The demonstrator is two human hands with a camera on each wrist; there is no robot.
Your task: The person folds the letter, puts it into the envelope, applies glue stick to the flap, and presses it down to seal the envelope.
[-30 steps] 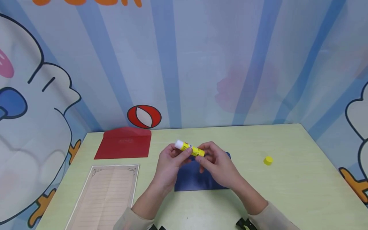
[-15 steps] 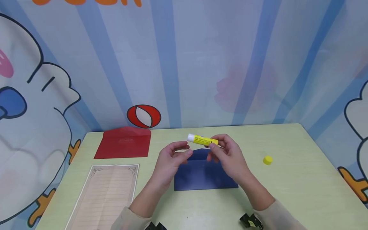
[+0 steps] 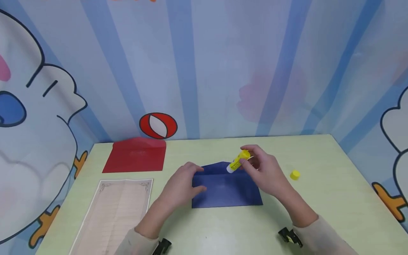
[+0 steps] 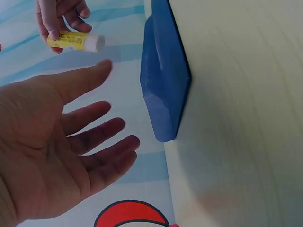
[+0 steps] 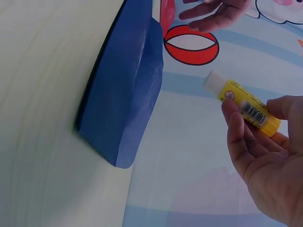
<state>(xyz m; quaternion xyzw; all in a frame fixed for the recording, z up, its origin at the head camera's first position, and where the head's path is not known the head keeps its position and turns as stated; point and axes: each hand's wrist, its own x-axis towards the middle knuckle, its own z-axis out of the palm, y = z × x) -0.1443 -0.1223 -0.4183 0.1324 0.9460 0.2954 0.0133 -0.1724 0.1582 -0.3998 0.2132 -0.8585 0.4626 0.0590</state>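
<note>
- While the right hand (image 3: 265, 172) pinches a glue stick (image 3: 236, 163), the left hand (image 3: 181, 185), grip relaxed and unclosed, hovers near the navy envelope (image 3: 227, 193);
- yellow cap (image 3: 294, 175) on the surface (image 3: 338, 202).

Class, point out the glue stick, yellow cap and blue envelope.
Glue stick (image 5: 246, 105), right wrist view: middle of its yellow barrel.
Yellow cap (image 3: 295, 175), head view: its visible middle.
Blue envelope (image 3: 226, 189), head view: its body, below the fold.

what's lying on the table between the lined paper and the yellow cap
The blue envelope lies between the lined paper and the yellow cap; the head view shows it.
</note>
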